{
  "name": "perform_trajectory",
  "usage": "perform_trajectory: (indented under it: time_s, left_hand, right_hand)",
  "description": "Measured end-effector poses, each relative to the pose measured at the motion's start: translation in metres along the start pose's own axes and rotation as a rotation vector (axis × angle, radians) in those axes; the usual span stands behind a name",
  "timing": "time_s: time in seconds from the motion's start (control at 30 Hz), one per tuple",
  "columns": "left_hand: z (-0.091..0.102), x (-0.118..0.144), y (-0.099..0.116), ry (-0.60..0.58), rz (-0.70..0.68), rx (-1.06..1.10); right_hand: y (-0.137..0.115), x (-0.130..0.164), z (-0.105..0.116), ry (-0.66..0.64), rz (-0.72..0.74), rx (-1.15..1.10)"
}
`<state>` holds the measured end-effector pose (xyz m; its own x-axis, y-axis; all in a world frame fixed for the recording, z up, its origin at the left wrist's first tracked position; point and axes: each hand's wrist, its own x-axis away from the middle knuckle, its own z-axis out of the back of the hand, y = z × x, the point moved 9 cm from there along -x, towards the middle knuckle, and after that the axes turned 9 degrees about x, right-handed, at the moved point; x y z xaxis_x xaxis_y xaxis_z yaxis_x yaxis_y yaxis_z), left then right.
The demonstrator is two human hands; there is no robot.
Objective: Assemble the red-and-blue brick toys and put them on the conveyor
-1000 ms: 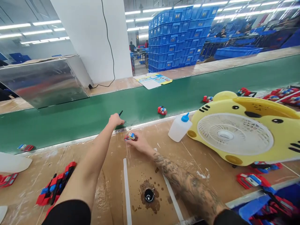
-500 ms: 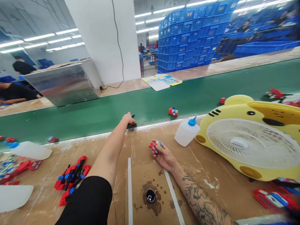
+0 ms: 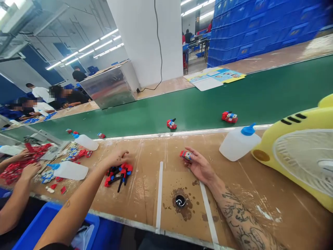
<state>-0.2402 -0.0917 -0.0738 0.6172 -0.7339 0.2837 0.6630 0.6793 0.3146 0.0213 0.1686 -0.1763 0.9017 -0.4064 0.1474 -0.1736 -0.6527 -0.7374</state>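
My right hand (image 3: 199,166) rests on the brown worktable (image 3: 260,187) and holds a small red and blue toy car (image 3: 185,155) in its fingertips. My left hand (image 3: 117,158) lies fingers-down on the near edge of a pile of red, blue and black toy parts (image 3: 118,173). Whether its fingers grip a part is hidden. Two assembled red and blue toys (image 3: 171,123) (image 3: 229,117) sit on the green conveyor belt (image 3: 197,104) beyond the table.
A white bottle with a blue cap (image 3: 238,141) and a yellow fan (image 3: 304,152) stand at right. A small black cup (image 3: 180,200) sits in a stained patch. Two more bottles (image 3: 69,170) (image 3: 85,141) lie at left, by a co-worker's hands (image 3: 28,170). A blue bin (image 3: 49,222) sits below.
My left hand has pulled back from the belt edge, leaving a toy on the belt, and come down on the parts pile. The view has swung left. My right hand still holds its toy.
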Motion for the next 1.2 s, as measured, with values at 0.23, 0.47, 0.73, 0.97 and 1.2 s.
perform_trajectory:
  time_s: [0.23,0.47,0.73,0.97,1.2]
  left_hand:
    - [-0.035,0.06,0.011,0.053,-0.045,-0.233]
    - [-0.058,0.036,0.027,-0.043,-0.058,-0.359]
    - [-0.053,0.04,0.015,-0.038,0.073,-0.328]
    - [-0.052,0.041,0.024,-0.074,0.046,-0.073]
    - [-0.042,0.055,0.051,0.217,-0.164,0.651]
  right_hand:
    - [0.003,-0.001,0.003,-0.018,-0.024,0.018]
    - [0.0,0.002,0.002,-0.015,-0.004,0.029]
    - [0.0,0.001,0.001,-0.037,-0.001,0.019]
    - [0.001,-0.001,0.001,-0.04,0.003,0.027]
    - [-0.003,0.0,0.0,-0.03,0.025,0.008]
